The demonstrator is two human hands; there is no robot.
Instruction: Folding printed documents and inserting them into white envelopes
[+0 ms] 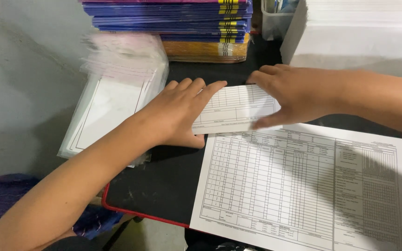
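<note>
Folded printed form (231, 109) flat on black mat (173, 181), above larger sheet (303, 186). Left hand (177, 114), right hand (294, 93) apart, palms pressing its ends, gripping nothing. Judged light, limp, crease-prone; lift by edges.

A pale, scuffed wall (24, 69) runs along the left side. Against it stands a table with a black top (168, 181) edged in red (131, 213). At the back sit a stack of blue folders (168, 18) over yellow ones (205, 50), a clear tub (275, 23) and a white block of paper (359, 32). Purple cloth (1, 195) lies low on the left. Light is even and dull.
</note>
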